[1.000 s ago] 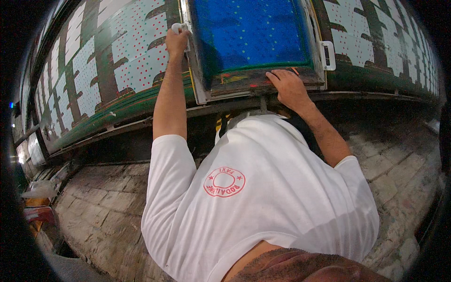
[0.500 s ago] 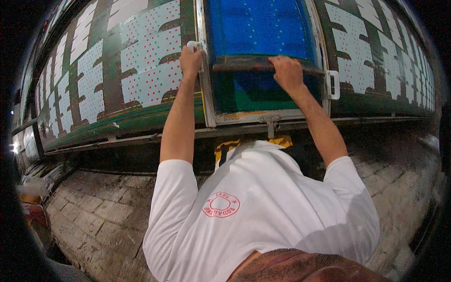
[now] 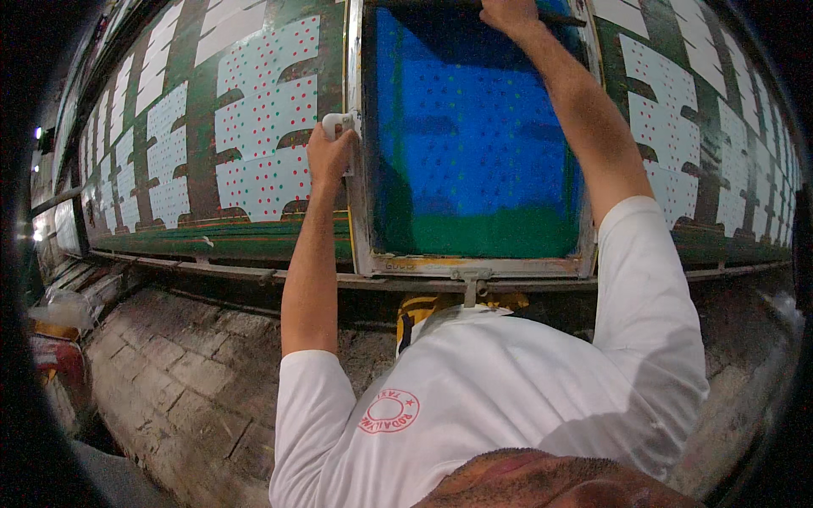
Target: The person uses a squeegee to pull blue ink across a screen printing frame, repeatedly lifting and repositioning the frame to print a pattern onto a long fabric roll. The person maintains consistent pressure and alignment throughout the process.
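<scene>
A printing screen with a pale metal frame (image 3: 359,207) lies in front of me on the long table. Its mesh (image 3: 474,157) is blue, with a green band along the near end and faint dots across it. My left hand (image 3: 329,159) is closed round the white handle (image 3: 336,125) on the frame's left side. At the far end of the mesh, my right hand (image 3: 511,15) grips the dark bar of a squeegee (image 3: 561,18). The top of the picture cuts off part of that hand and the squeegee. My right forearm crosses the frame's right side.
Pale cut pieces with red and green dots (image 3: 269,110) lie in rows left of the screen. More dotted pieces (image 3: 662,114) lie to the right. A metal rail (image 3: 216,266) runs along the table's near edge. A brick-paved floor (image 3: 199,372) lies below.
My right hand has pushed the squeegee from the near part of the mesh to its far end. My left hand keeps hold of the handle. The view has shifted, showing more of the near frame.
</scene>
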A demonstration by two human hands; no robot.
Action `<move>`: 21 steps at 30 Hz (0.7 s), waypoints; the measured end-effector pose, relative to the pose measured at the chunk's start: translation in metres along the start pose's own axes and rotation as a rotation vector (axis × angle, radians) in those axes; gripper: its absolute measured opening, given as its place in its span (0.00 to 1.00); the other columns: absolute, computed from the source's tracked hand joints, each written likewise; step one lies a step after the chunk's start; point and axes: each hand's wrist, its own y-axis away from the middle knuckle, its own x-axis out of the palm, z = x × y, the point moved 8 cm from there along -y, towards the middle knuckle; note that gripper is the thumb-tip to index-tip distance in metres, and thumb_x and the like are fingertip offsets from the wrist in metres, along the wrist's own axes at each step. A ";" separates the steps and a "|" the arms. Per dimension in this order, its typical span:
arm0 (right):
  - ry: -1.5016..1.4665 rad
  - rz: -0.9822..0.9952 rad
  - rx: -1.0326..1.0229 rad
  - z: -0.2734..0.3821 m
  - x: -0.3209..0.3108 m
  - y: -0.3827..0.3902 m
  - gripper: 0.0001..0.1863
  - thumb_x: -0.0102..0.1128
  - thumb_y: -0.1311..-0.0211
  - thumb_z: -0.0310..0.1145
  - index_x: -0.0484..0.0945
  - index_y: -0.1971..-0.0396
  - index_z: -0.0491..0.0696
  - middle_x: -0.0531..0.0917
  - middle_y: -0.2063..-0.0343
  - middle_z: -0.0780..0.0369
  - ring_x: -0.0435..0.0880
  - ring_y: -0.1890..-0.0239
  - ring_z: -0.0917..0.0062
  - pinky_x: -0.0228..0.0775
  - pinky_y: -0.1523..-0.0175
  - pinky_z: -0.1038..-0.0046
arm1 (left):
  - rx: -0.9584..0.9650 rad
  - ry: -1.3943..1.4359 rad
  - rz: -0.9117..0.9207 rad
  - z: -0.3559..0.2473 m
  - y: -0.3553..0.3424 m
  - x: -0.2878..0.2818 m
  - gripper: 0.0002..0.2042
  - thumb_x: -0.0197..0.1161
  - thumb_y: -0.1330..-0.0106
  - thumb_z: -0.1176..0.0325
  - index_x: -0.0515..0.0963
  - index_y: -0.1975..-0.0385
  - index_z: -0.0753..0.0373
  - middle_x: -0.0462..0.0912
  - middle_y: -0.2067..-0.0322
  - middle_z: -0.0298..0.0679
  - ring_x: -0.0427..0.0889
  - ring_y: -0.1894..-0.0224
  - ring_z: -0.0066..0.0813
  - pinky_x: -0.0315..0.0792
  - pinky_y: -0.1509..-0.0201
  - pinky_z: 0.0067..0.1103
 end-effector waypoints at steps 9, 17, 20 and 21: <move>-0.027 0.221 -0.050 -0.029 0.000 -0.063 0.14 0.61 0.49 0.33 0.88 0.64 0.47 0.88 0.62 0.50 0.87 0.55 0.53 0.81 0.51 0.53 | -0.012 0.039 -0.005 0.022 -0.006 0.004 0.20 0.76 0.44 0.62 0.77 0.59 0.68 0.84 0.62 0.47 0.84 0.59 0.42 0.75 0.53 0.34; 0.006 0.265 -0.074 -0.031 0.020 -0.079 0.14 0.60 0.49 0.33 0.88 0.64 0.45 0.88 0.61 0.49 0.87 0.55 0.53 0.81 0.52 0.53 | -0.004 0.043 0.005 0.016 -0.002 0.003 0.19 0.76 0.44 0.64 0.78 0.60 0.68 0.84 0.65 0.45 0.83 0.62 0.39 0.75 0.55 0.32; 0.001 0.285 -0.142 -0.023 0.023 -0.063 0.14 0.60 0.50 0.32 0.87 0.65 0.44 0.88 0.62 0.49 0.87 0.56 0.52 0.81 0.53 0.54 | 0.019 0.014 0.000 0.006 0.000 -0.002 0.19 0.76 0.44 0.63 0.78 0.60 0.68 0.84 0.66 0.45 0.83 0.62 0.39 0.75 0.56 0.32; -0.006 0.287 -0.170 -0.020 0.021 -0.054 0.13 0.60 0.50 0.32 0.87 0.66 0.44 0.88 0.63 0.49 0.87 0.57 0.52 0.81 0.54 0.54 | -0.001 0.011 0.010 0.006 0.000 -0.002 0.20 0.76 0.43 0.61 0.79 0.58 0.68 0.84 0.65 0.44 0.84 0.62 0.37 0.75 0.56 0.31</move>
